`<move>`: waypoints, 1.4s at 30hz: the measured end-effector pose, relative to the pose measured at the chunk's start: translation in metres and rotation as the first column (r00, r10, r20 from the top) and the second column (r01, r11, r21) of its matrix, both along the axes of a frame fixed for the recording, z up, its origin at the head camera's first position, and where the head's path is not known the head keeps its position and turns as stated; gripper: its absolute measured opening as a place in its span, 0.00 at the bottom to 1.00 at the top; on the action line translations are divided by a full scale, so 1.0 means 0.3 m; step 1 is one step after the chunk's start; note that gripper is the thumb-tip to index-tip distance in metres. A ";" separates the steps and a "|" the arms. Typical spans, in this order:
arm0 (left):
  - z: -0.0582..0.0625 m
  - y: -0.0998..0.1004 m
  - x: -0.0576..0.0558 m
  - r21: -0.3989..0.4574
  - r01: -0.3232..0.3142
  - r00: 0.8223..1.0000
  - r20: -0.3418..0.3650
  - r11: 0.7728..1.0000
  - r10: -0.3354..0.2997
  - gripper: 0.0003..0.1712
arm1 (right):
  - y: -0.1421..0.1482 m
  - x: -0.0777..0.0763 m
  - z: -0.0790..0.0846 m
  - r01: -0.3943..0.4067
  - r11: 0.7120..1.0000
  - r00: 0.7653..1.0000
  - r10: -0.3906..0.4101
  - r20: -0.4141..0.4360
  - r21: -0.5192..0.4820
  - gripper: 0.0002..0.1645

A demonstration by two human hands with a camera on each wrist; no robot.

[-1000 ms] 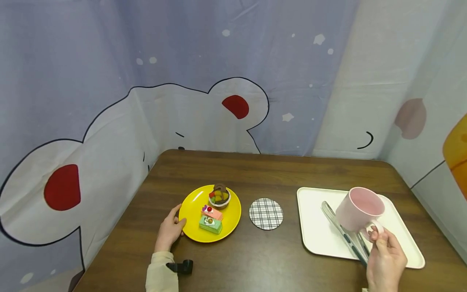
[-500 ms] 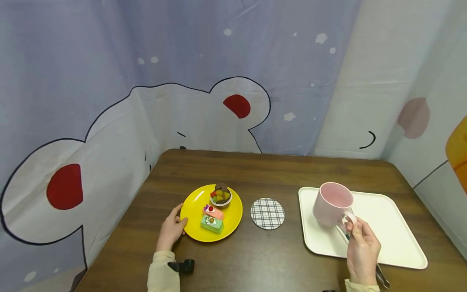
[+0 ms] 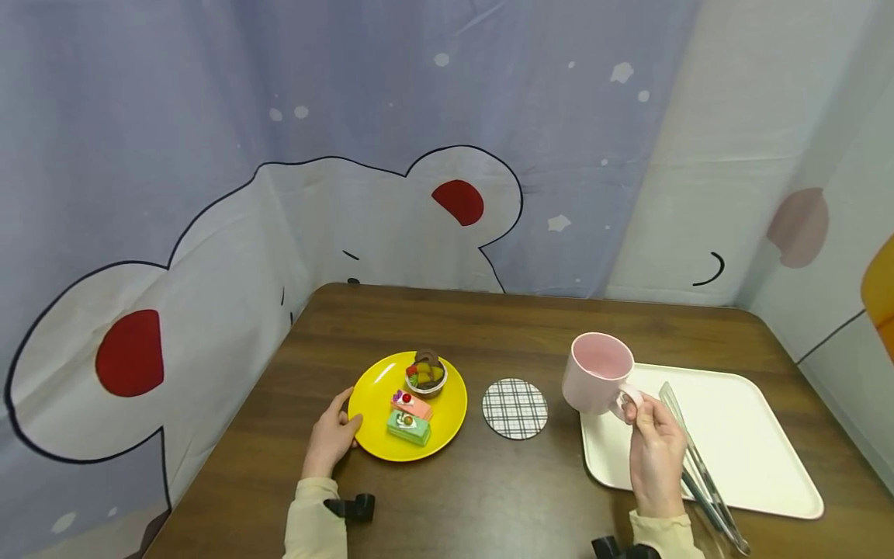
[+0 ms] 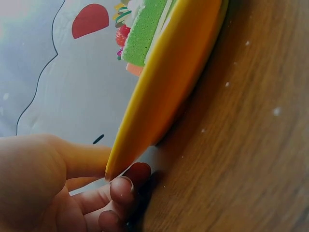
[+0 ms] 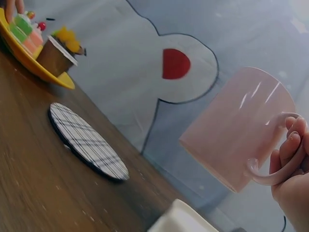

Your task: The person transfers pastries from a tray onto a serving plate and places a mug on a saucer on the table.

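Observation:
A pink mug (image 3: 597,374) hangs upright in the air over the left edge of the white tray (image 3: 750,435). My right hand (image 3: 654,454) grips its handle; the right wrist view shows fingers through the handle loop (image 5: 277,176). On the left, a yellow plate (image 3: 447,423) carries a green cake slice (image 3: 409,427), a pink cake slice (image 3: 412,405) and a fruit-topped chocolate cup dessert (image 3: 426,374). My left hand (image 3: 330,439) pinches the plate's left rim, thumb above and fingers below. Between plate and mug lies a round plaid coaster (image 3: 514,409).
Metal tongs (image 3: 701,458) with dark grips lie across the tray's front edge, partly behind my right hand. The brown table (image 3: 475,497) ends at a printed curtain (image 3: 377,225) behind and at the sides.
My right hand has carried the mug leftward from above the middle of the tray to its left edge, uncovering the tongs. The left hand stays at the plate.

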State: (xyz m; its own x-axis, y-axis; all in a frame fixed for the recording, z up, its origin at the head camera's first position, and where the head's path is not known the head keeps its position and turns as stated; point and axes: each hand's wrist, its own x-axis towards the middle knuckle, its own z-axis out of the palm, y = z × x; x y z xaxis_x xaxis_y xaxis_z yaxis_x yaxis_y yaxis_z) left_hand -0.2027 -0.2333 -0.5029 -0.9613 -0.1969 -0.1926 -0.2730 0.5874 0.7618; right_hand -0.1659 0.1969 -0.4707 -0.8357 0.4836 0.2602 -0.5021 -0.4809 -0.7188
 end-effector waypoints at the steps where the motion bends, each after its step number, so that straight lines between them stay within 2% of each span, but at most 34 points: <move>1: 0.000 -0.001 0.001 -0.001 -0.001 1.000 0.001 1.000 0.001 0.34 | -0.009 -0.006 -0.001 -0.012 1.000 1.000 0.012 -0.002 0.003 0.13; 7: 0.004 -0.002 0.004 -0.006 -0.007 1.000 0.006 1.000 0.007 0.33 | -0.060 -0.031 -0.001 -0.082 0.995 0.996 0.080 0.028 0.064 0.14; 17: 0.006 0.007 -0.004 0.006 -0.008 1.000 0.000 1.000 0.008 0.33 | -0.134 -0.068 -0.002 -0.197 0.968 0.978 0.185 0.095 0.152 0.14; 22: 0.003 0.005 -0.005 0.006 -0.008 1.000 -0.007 1.000 0.008 0.33 | -0.175 -0.084 -0.003 -0.217 0.950 0.969 0.182 0.169 0.224 0.13; 29: -0.007 0.001 0.000 0.001 -0.002 1.000 -0.008 1.000 0.002 0.33 | -0.216 -0.096 -0.025 -0.248 0.941 0.952 0.192 0.240 0.231 0.14; 35: -0.006 0.001 0.002 -0.004 -0.009 1.000 -0.009 1.000 0.009 0.33 | -0.236 -0.121 -0.039 -0.243 0.930 0.946 0.165 0.278 0.275 0.12; 42: 0.002 0.002 -0.002 0.000 -0.008 1.000 -0.006 1.000 0.008 0.34 | -0.240 -0.134 -0.055 -0.250 0.880 0.934 0.109 0.342 0.404 0.19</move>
